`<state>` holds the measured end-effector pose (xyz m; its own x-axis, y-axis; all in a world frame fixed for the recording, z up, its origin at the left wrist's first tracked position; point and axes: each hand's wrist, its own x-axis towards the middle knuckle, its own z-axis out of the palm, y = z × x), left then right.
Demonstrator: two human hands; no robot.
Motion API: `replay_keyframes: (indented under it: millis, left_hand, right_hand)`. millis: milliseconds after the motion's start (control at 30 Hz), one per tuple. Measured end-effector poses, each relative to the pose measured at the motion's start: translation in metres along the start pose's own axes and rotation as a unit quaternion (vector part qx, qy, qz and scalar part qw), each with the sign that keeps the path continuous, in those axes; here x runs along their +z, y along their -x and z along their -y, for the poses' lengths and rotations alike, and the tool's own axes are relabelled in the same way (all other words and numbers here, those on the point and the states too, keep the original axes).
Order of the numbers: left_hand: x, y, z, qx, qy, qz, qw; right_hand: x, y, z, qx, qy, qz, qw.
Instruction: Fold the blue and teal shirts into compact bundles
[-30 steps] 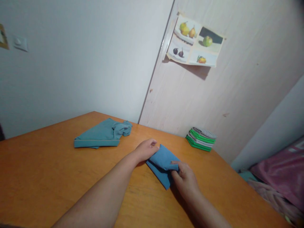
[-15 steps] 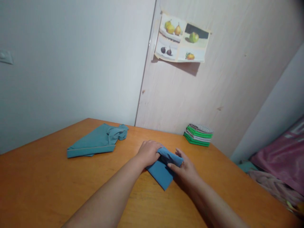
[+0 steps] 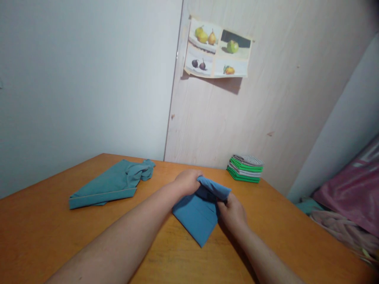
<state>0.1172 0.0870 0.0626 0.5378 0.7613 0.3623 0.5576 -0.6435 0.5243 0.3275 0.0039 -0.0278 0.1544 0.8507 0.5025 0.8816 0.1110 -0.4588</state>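
Note:
A folded blue cloth (image 3: 195, 219) lies on the orange wooden table in front of me, its near corner pointing toward me. Its far edge is lifted and rolled over, leaving a dark hollow beneath. My left hand (image 3: 189, 182) is closed on the left end of that raised edge, most of its fingers hidden behind the cloth. At the right end, my right hand (image 3: 232, 211) grips the same edge, thumb on the near side and the other fingers out of sight.
A teal garment (image 3: 103, 183), partly folded with a bunched end, lies at the table's left. A stack of folded green and grey cloths (image 3: 245, 169) stands at the far right. Behind the table (image 3: 160, 252) rises a wall with a fruit picture (image 3: 217, 49). Pink fabric (image 3: 352, 197) lies beyond the right edge.
The blue cloth's raised edge is pulled higher, and more of the flat part shows. My right hand has closed on the edge. The view has shifted slightly right.

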Motion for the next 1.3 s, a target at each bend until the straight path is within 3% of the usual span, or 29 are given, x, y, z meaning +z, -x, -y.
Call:
replay_keyframes:
  millis: [167, 367, 433, 600, 833, 1000, 1133, 1300]
  left_hand:
    - [0.012, 0.014, 0.008, -0.022, 0.114, -0.012, 0.993]
    - [0.016, 0.056, 0.021, 0.031, 0.189, -0.039, 0.981]
    - [0.018, 0.073, 0.029, 0.051, 0.194, -0.055, 0.978]
    - [0.019, 0.104, 0.046, 0.07, 0.143, -0.027, 0.987]
    - [0.016, 0.111, 0.049, 0.091, 0.088, -0.009, 0.992]
    - [0.013, 0.111, 0.051, 0.094, 0.067, 0.027, 0.993]
    - [0.003, 0.112, 0.05, 0.088, 0.065, 0.061, 0.992]
    - [-0.013, 0.114, 0.047, 0.053, 0.046, 0.092, 0.993]
  right_hand:
    - [-0.004, 0.004, 0.005, -0.024, 0.015, -0.011, 1.0]
    - [-0.011, 0.007, 0.008, -0.097, 0.02, 0.039, 0.994]
    - [-0.014, 0.009, 0.01, -0.113, 0.019, 0.056, 0.992]
    - [-0.019, 0.009, 0.011, -0.101, 0.02, 0.103, 0.989]
    - [-0.017, 0.008, 0.005, -0.034, -0.009, 0.156, 0.987]
    - [-0.015, 0.008, 0.003, -0.01, -0.094, 0.172, 0.98]
    - [-0.012, 0.007, 0.0, -0.009, -0.147, 0.186, 0.971]
    - [-0.011, 0.007, -0.005, -0.001, -0.138, 0.185, 0.973]
